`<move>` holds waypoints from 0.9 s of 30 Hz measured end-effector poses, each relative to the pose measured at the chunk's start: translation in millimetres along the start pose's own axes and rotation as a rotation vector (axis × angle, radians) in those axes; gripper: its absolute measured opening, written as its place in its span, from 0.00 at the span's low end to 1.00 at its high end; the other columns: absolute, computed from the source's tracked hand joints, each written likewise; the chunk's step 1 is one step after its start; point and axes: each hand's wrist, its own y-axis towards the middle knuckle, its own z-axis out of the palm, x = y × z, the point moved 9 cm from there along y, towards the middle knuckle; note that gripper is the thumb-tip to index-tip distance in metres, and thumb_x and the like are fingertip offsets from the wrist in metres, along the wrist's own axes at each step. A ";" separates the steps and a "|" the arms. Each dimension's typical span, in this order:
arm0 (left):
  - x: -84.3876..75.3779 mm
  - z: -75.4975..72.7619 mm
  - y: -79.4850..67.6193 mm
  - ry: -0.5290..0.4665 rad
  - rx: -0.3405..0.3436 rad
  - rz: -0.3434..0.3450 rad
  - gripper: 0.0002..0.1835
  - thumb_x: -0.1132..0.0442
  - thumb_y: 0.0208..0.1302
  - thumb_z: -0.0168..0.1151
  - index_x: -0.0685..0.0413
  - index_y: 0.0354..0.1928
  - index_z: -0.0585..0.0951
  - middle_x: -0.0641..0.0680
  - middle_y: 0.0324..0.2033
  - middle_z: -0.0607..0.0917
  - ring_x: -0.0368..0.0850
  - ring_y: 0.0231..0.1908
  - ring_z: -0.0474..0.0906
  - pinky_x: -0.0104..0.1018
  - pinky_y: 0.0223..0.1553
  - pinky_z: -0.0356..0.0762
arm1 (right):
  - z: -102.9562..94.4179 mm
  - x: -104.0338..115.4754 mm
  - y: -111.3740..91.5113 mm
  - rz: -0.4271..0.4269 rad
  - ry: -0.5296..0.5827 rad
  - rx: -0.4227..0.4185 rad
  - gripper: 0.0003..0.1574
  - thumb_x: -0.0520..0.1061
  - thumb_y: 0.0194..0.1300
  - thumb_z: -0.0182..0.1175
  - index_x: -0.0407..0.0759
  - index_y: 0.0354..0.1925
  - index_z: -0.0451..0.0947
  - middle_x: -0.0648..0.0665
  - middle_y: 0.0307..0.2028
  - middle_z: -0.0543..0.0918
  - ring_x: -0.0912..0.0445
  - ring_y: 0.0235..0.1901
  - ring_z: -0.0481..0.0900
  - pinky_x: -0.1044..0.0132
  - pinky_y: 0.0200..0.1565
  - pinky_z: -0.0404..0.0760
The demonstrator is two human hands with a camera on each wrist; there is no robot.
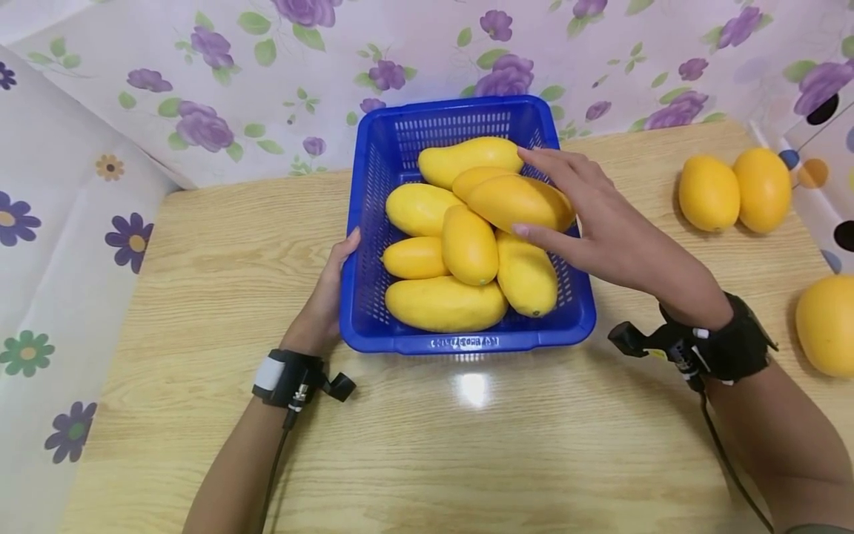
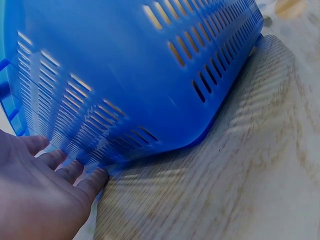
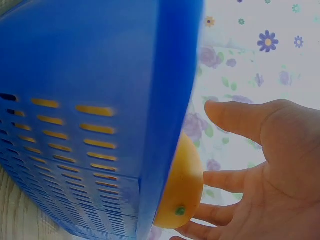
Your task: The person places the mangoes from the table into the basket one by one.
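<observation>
A blue plastic basket (image 1: 414, 344) with slotted walls stands on the table and holds several yellow mangoes. My left hand (image 1: 324, 300) is at its left side; in the left wrist view the extended fingers (image 2: 92, 182) rest against the slotted wall. Over the right rim reaches my right hand (image 1: 600, 215), thumb and fingers spread about the uppermost mango (image 1: 514, 200). In the right wrist view the thumb (image 3: 240, 120) is clear of that mango (image 3: 187, 182), while the other fingers lie close behind it. Whether they touch it is hard to tell.
Two more mangoes (image 1: 709, 194) lie side by side at the table's back right, and another mango (image 1: 827, 326) sits at the right edge of the view. Flower-patterned sheeting (image 1: 267, 96) rises behind the wooden table (image 1: 233, 252) and along its left.
</observation>
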 end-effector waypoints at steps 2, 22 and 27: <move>0.0 -0.5 -0.1 -0.001 -0.001 0.001 0.38 0.32 0.70 0.39 0.34 0.78 0.50 0.56 0.71 0.62 0.54 0.67 0.63 0.54 0.61 0.67 | -1.0 0.1 0.3 0.002 0.001 -0.002 0.48 0.57 0.67 0.61 0.64 0.78 0.48 0.43 0.76 0.54 0.45 0.73 0.51 0.36 0.65 0.55; -2.2 2.7 0.9 0.025 0.012 0.020 0.37 0.33 0.71 0.37 0.33 0.78 0.50 0.56 0.71 0.61 0.54 0.67 0.63 0.54 0.61 0.67 | -17.5 -12.0 -8.2 0.068 -0.002 -0.041 0.41 0.55 0.74 0.52 0.64 0.78 0.47 0.48 0.76 0.51 0.49 0.75 0.45 0.39 0.69 0.39; -1.4 2.6 1.7 0.015 0.007 0.015 0.37 0.32 0.71 0.38 0.33 0.78 0.50 0.55 0.72 0.61 0.54 0.67 0.62 0.54 0.61 0.66 | -27.7 -19.7 -12.1 0.101 -0.009 -0.065 0.41 0.54 0.74 0.51 0.63 0.78 0.47 0.49 0.76 0.51 0.50 0.75 0.43 0.39 0.70 0.40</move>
